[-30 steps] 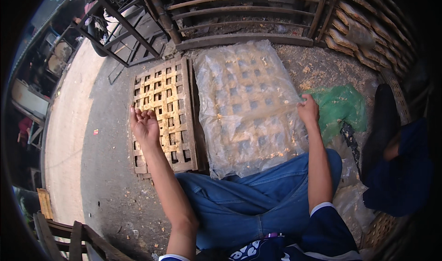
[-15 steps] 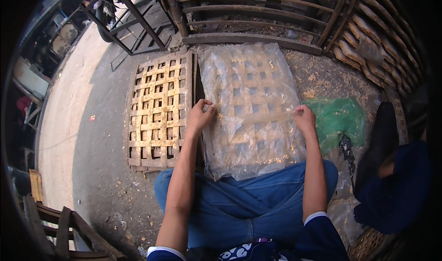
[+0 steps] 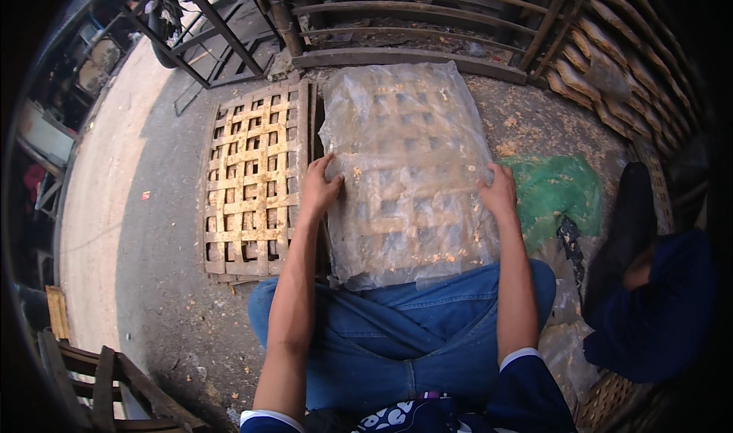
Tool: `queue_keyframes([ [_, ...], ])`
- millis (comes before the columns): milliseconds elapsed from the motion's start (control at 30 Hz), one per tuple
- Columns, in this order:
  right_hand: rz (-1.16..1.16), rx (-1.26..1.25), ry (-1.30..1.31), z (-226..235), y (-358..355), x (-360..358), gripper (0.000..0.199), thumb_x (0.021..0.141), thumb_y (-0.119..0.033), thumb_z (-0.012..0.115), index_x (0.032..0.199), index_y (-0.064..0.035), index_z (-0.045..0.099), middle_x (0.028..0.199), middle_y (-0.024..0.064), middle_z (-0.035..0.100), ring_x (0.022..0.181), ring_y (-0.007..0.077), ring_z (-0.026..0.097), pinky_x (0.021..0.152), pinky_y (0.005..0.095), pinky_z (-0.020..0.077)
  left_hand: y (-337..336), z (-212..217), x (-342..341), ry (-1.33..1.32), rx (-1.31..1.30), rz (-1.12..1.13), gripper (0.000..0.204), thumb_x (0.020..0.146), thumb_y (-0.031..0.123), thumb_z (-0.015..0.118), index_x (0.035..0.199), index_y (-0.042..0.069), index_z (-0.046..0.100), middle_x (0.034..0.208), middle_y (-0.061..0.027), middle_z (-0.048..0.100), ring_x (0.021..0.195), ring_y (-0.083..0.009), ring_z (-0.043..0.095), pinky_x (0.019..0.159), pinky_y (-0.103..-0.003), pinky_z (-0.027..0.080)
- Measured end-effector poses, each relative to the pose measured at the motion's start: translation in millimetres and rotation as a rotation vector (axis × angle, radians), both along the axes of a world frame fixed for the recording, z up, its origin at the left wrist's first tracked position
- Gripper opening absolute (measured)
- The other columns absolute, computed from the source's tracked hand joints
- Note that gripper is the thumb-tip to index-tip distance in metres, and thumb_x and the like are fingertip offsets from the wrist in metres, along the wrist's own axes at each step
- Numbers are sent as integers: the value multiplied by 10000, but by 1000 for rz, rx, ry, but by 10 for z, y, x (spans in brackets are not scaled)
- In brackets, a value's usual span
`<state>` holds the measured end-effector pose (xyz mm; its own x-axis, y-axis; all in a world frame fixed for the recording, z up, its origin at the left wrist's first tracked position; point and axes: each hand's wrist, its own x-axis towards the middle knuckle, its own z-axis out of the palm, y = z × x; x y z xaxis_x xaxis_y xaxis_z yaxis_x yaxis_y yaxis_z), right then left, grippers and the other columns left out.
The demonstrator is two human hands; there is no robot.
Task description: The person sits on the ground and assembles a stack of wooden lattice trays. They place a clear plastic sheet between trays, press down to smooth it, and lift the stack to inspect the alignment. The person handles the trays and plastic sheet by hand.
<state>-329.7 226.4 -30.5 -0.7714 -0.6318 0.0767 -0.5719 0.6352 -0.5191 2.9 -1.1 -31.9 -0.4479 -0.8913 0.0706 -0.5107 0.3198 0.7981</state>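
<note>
A thin, cloudy, wrinkled plastic sheet (image 3: pixel 408 154) lies on the ground right in front of the person's crossed legs in blue denim trousers (image 3: pixel 412 318). A woven lattice of flat strips and squarish gaps shows blurrily through it, and pale, flaky crumbs dot its surface, thickest near the lower edge. The left hand (image 3: pixel 319 185) is at the sheet's left edge, fingers curled, with a narrow gap between thumb and forefinger; the right hand (image 3: pixel 498 190) is at the opposite edge, fingers bent and thumb turned inward. Whether either one pinches the film I cannot tell.

Just left of the sheet lies a rectangular panel of pale, flat woven strips (image 3: pixel 250 156), golden and fibrous, with dark square openings and a brown border. Just beside the right hand spreads a crumpled, translucent green plastic bag (image 3: pixel 561 192), its folds soft and glossy. The rough grey concrete (image 3: pixel 164 265) carries scattered light flakes.

Beyond the sheet stands a rack of weathered wooden rails (image 3: pixel 416 63). At the upper right, slabs with pale, uneven edges (image 3: pixel 576 82) rise in slanting layers. A dark, slatted wooden frame (image 3: pixel 107 387) angles in at the lower left.
</note>
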Motion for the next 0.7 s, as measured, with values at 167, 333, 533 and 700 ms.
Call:
queue_keyframes([
  [167,39,106,105,162,42,112,579,826,-212,752,1353,-71,558,1408,143,483,1291,350,468,1075,448,412,-97,-66,125,-60,-21,-45,715,763,89,783,1428,78,520,1369,-229,511,1203,-351,560,994,-383,492],
  [333,224,37,286,224,-6,211,517,873,-211,701,1361,-103,568,1386,82,501,1253,308,470,1053,472,385,-70,22,97,-116,-90,-54,655,780,122,773,1390,51,543,1361,-238,510,1259,-383,518,1059,-418,446],
  [533,295,19,295,91,-73,322,328,921,-239,653,1215,-99,691,1195,58,587,1137,276,502,960,444,394,55,84,-21,-219,-518,-14,419,855,225,714,1253,113,647,1362,-174,526,1198,-364,521,1013,-450,430],
  [700,223,19,334,67,-98,285,253,914,-225,651,1140,-136,720,1096,53,620,1071,278,544,939,434,418,260,176,-119,-363,-680,-94,380,880,353,708,1234,216,684,1469,-136,462,1355,-373,379,1095,-548,280],
])
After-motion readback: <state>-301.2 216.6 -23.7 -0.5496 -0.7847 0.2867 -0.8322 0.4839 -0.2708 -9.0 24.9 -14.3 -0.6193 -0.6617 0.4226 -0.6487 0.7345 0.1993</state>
